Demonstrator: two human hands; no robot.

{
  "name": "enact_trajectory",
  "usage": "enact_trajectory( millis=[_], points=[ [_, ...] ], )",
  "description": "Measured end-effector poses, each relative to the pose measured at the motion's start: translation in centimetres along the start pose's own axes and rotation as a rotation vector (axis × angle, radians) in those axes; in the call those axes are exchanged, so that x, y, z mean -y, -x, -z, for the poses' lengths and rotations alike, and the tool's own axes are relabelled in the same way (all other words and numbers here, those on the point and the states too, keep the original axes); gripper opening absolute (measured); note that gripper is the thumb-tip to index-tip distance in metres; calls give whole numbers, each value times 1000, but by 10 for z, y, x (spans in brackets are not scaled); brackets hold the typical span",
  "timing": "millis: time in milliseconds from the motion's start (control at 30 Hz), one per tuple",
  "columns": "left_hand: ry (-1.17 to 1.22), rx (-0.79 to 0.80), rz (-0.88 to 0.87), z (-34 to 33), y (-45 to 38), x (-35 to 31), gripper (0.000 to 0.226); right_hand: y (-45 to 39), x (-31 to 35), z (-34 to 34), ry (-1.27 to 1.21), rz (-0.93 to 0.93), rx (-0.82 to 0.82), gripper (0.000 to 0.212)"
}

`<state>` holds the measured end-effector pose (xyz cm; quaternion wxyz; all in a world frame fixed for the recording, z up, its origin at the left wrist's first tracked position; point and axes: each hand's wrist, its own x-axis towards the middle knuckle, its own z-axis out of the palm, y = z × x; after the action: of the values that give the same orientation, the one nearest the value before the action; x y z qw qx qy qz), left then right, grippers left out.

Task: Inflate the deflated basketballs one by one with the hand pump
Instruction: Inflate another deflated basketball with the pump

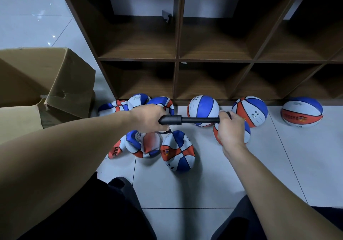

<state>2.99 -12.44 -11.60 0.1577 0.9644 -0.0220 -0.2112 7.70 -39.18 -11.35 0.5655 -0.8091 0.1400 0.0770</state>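
Black plastic hand pump (185, 120) is held level above the floor, barrel gripped by the left hand (148, 118), handle end clamped in the right hand (231, 128); deflated basketball (143, 144) sits just below; needle could probably get bent if jabbed in crooked.

inflated basketballs (203, 109): 4 | deflated basketballs (178, 150): 5 | pump (189, 120): 1 | box (46, 80): 1

Sports-equipment storeroom.
Dark wooden cubby shelving (213, 59) stands on pale floor tiles (194, 189), with basketballs (249, 110) along it and a cardboard box (55, 80) beside.
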Motion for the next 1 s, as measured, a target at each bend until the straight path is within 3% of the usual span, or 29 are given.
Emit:
enact_trajectory(
  millis=[167, 1000],
  points=[
    [-49, -36, -19, -5, 3, -13, 26, 10, -3, -14, 31, 56, -38, 32],
    [-3, 16, -89, -11, -6, -31, 33, 32, -8, -33, 181, 162, 133, 40]
  ],
)
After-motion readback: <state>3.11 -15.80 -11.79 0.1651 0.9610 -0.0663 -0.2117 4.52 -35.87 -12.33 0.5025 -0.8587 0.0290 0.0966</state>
